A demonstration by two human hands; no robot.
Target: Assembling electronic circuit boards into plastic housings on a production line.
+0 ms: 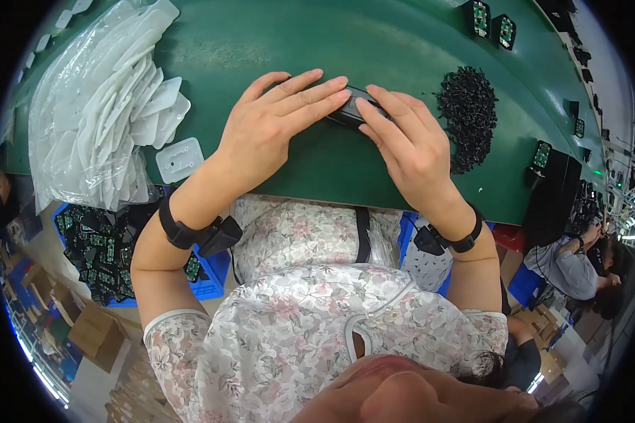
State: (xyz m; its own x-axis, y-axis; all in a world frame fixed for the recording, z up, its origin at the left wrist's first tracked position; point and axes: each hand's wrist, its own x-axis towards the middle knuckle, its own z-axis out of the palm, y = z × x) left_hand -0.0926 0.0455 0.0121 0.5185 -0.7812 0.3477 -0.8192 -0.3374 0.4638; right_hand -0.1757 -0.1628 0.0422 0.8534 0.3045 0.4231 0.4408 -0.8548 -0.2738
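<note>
A small black plastic casing [351,113] is held at the front part of the green table, between my two hands. My left hand [271,123] reaches over its left end with long fingers, the fingertips pressing on it; the thumb is hidden underneath. My right hand [410,134] grips the right end, with fingers along its top and side. Most of the casing is covered, so its inside cannot be seen. Close to the right hand lies a heap of small black parts [467,120].
At left, a clear plastic bag [85,113] spills white plates, with one loose white plate [180,161] beside it. A blue bin [215,278] of black casings with green circuit boards stands below the table. More casings with boards [504,32] lie far right. A co-worker [568,264] sits at right.
</note>
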